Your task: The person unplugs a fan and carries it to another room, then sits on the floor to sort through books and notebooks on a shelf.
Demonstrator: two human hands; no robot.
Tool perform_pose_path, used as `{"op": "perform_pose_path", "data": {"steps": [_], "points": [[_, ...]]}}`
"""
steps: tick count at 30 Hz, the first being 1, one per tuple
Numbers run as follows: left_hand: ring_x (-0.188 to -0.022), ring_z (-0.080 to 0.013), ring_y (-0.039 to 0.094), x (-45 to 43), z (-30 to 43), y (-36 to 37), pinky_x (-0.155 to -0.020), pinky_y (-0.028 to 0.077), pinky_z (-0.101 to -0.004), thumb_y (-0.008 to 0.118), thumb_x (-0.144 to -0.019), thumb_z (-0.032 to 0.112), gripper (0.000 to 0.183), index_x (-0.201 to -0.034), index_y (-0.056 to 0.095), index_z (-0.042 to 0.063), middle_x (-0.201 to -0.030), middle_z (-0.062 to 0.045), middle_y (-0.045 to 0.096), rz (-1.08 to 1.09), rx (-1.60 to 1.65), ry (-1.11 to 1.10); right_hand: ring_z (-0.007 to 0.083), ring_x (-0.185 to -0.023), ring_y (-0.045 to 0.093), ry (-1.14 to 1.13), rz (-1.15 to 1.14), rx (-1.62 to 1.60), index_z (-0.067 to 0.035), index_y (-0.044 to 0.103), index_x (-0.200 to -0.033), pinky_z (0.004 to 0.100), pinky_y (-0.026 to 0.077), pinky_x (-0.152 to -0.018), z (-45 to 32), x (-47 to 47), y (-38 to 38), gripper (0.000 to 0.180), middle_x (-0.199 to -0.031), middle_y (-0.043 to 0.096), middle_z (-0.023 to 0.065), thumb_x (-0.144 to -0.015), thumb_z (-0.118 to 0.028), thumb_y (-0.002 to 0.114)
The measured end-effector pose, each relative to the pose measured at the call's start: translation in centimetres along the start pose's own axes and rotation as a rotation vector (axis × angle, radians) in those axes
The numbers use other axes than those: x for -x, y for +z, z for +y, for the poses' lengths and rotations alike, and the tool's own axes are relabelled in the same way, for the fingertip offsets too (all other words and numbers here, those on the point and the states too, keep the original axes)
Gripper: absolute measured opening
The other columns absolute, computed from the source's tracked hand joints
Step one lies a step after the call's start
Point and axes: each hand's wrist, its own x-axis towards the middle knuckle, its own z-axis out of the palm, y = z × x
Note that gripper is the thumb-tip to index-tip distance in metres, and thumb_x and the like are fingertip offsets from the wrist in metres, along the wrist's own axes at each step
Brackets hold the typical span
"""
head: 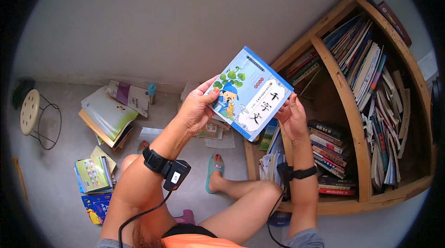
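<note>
A light blue paperback book (250, 93) with a cartoon figure, green leaves and large printed characters on its cover is tilted in front of me. My left hand (200, 107) grips its left edge, thumb on the cover and fingers behind. At the book's right edge is my right hand (293, 117), its fingers bent and its thumb raised; the fingertips are partly behind the book, so whether they grip it cannot be told. Both wrists carry black straps with cabled devices.
A wooden bookshelf (353, 115) full of books stands at the right. On the floor at the left lie a book stack (109, 112), a smaller stack (93, 175) and a dark blue book (95, 208). Beyond them stands a round stool (30, 112). Papers (220, 142) lie below the held book.
</note>
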Motion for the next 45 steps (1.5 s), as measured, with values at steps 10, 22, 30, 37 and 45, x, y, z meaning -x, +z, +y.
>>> {"op": "perform_pose_path", "data": {"steps": [10,22,30,37,45], "points": [[-0.085,-0.0124,0.061,-1.8,-0.4,-2.7,-0.076,0.048,-0.0274,0.057,-0.084,0.008,0.030,-0.113,0.058,0.000,-0.099,-0.011,0.066,0.239,-1.072,0.425,0.0192,-0.085,0.063,0.251,0.051,0.186,0.001,0.047,-0.116,0.0323,0.055,-0.073,3.9,-0.1,-1.3,0.029,-0.097,0.061,0.0107,-0.092,-0.016,0.049],[-0.068,-0.0146,0.062,4.8,16.2,-6.4,-0.054,0.051,-0.0266,0.058,-0.081,0.013,0.033,-0.109,0.058,-0.005,-0.086,-0.010,0.064,0.590,-1.340,0.500,0.0153,-0.075,0.063,0.317,0.317,0.487,-0.003,0.049,-0.117,0.0244,0.050,-0.059,2.3,8.4,-10.7,0.031,-0.101,0.063,0.0118,-0.088,-0.013,0.054],[-0.097,-0.0165,0.058,24.3,21.8,-19.0,-0.082,0.048,-0.0282,0.050,-0.088,0.009,0.037,-0.122,0.048,-0.005,-0.113,-0.011,0.057,0.596,-0.845,0.418,0.0154,-0.076,0.063,0.371,0.339,0.398,-0.004,0.050,-0.116,0.0256,0.051,-0.062,6.4,12.0,-14.7,0.028,-0.100,0.063,0.0102,-0.090,-0.013,0.050],[-0.071,-0.0343,0.050,42.6,10.3,-23.0,-0.069,0.044,-0.0414,0.053,-0.082,0.018,0.034,-0.103,0.054,-0.008,-0.085,-0.021,0.058,0.991,-1.633,0.271,0.0137,-0.077,0.062,0.417,0.335,0.480,-0.002,0.049,-0.118,0.0243,0.050,-0.061,6.5,13.7,-15.3,0.031,-0.100,0.062,0.0101,-0.088,-0.012,0.050],[-0.085,-0.0325,0.057,51.2,7.8,-39.3,-0.075,0.045,-0.0372,0.061,-0.079,0.022,0.043,-0.109,0.053,-0.007,-0.097,-0.022,0.060,1.399,-1.495,-0.085,0.0153,-0.077,0.062,0.230,0.323,0.650,-0.003,0.054,-0.112,0.0282,0.050,-0.065,7.7,12.8,-15.7,0.029,-0.098,0.064,0.0088,-0.086,-0.015,0.055]]}}
